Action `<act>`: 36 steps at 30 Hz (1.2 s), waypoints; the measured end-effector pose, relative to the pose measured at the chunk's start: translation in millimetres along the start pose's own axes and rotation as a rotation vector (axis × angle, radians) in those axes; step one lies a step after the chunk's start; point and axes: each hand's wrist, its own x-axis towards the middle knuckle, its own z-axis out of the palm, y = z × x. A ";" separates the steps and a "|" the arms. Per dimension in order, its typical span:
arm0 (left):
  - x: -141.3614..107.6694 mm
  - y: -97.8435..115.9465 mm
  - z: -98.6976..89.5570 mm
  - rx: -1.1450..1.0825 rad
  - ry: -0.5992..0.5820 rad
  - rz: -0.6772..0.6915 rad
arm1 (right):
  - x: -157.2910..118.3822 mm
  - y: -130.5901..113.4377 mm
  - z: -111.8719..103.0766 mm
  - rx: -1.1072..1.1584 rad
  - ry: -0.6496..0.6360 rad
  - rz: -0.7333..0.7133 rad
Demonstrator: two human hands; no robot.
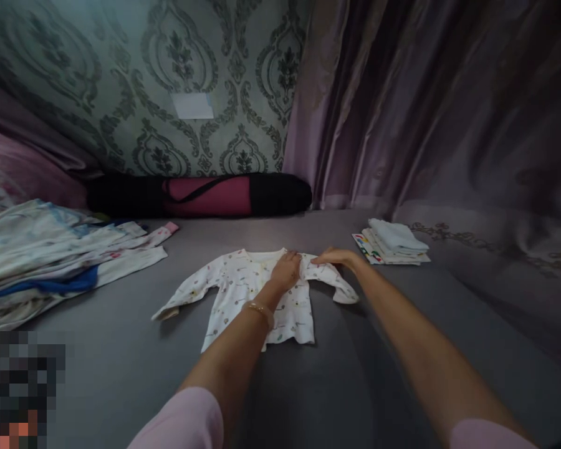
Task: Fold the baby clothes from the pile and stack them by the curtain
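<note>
A small white long-sleeved baby shirt (234,290) with a scattered print lies spread on the grey sheet, its neck at the far side. My left hand (287,269) rests on its upper front, right of the neckline, with the fingers stretched out flat; a bracelet circles that wrist. Close beside it, my right hand (335,255) touches the top of the right sleeve near the shoulder. Its fingers reach left over the cloth, partly hidden by the hand itself. The right cuff hangs free of both hands, and the left sleeve lies stretched out to the side.
Loose clothes (65,255) form a heap at the left. A folded stack of cloths (393,242) sits at the right. Along the patterned wall lies a long black and dark pink bag (210,196). Purple curtains (355,106) hang at the right. The lower left corner is pixelated.
</note>
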 end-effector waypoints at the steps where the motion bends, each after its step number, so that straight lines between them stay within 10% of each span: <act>1: 0.0 0.3 0.0 0.009 -0.005 -0.010 | -1.2 4.8 -11.8 -0.031 -0.022 0.017; 6: -0.4 3.7 -3.6 0.022 -0.026 -0.019 | -18.5 38.9 -52.3 -0.039 -0.044 -0.045; 14: -0.8 5.3 -5.5 -0.003 -0.029 -0.036 | -41.6 69.6 -20.3 0.265 0.166 -0.084; 21: -2.7 4.0 -9.4 -0.044 0.008 -0.018 | -63.9 96.2 -33.2 0.411 -0.175 0.074; 28: -4.4 8.3 -15.7 -0.052 0.000 0.041 | -48.0 76.4 -14.3 0.674 0.546 -0.005; 36: -6.4 17.7 -11.5 0.076 -0.144 -0.066 | -59.1 79.3 11.4 0.144 0.854 -0.031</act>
